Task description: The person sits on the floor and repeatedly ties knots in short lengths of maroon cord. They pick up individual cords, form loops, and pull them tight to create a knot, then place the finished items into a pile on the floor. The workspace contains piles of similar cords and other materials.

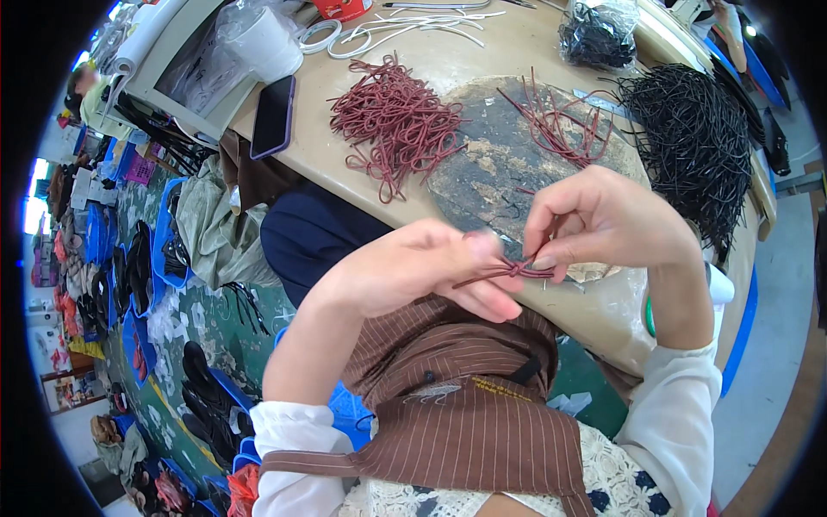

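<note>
Between my two hands, above the table's near edge, is a dark red cord (515, 269) with a knot in its middle. My left hand (431, 267) pinches one side of it, the thumb blurred by motion and the lower fingers stretched below. The thumb and fingertips of my right hand (594, 228) are closed on the other side. Beyond them lies a round, worn, dark board (491, 172) with a few loose red cords (568, 129) on it. To its left sits a heap of looped red cords (392, 121), which look knotted.
A phone (274, 116) lies at the table's left edge. White cords (413, 30) and a white spool (267, 47) are at the back. A large pile of black cords (693, 142) covers the right side, near a bag of black cords (596, 39). Blue bins (168, 233) stand on the floor left.
</note>
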